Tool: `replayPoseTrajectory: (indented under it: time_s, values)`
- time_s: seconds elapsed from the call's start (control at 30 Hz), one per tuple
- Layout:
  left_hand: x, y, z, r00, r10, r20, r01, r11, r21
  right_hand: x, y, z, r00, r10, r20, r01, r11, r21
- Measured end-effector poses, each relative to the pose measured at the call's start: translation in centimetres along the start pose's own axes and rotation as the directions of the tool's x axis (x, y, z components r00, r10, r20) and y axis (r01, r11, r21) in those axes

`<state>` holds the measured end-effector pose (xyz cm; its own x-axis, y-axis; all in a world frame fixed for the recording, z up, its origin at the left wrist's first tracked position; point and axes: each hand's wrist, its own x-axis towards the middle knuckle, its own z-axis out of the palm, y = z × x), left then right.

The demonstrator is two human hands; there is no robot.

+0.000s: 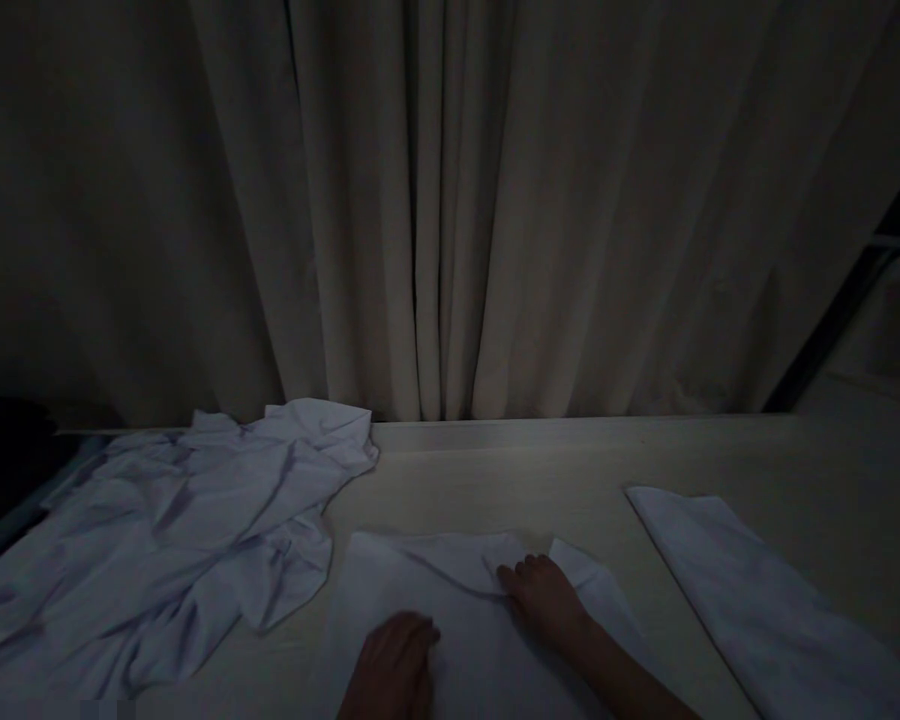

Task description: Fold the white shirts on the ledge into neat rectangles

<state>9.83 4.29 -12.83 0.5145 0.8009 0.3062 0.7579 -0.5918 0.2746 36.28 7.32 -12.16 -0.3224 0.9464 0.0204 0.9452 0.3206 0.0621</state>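
On the bench (540, 480), in front of the closed curtain (450, 200), a white cloth (465, 610) is lying flat near the front edge. The left hand (394, 665) is resting on the near part of this cloth with the fingers together and bent, pressing it down. The right hand (544, 600) is lying on the far right part of the cloth, its fingertips pinching a small fold. To the left of the cloth a crumpled white sheet (165, 540) is spreading in a heap, its edge just beside the cloth. To the right, well apart, a folded white piece (765, 600) is lying. The light is very weak, so in my judgement the fold could go crooked, or the heap could get caught under the cloth and drag it.
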Motion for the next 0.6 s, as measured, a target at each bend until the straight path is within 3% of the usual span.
replayPoseTrajectory:
  time_s: [0.1,0.2,0.4,0.6]
  values:
    - [8.2,0.0,0.4,0.987,-0.111,0.12,0.118,0.992,-0.052,0.4,0.0,0.7,0.999,-0.032,-0.033,0.032,0.999,0.014]
    - [13.0,0.4,1.3,0.965,-0.106,0.241,0.129,0.988,-0.08,1.1,0.6,0.6,0.996,-0.06,-0.061,0.063,0.997,0.048]
    - [16.5,0.1,4.1,0.92,-0.045,0.39,0.121,0.978,-0.172,4.0,4.8,-0.8,0.991,0.116,-0.07,-0.099,0.973,0.211]
    - [19.1,-0.6,5.1,0.902,-0.068,0.427,0.162,0.969,-0.188,3.3,11.9,1.7,0.954,0.299,0.017,-0.295,0.926,0.235]
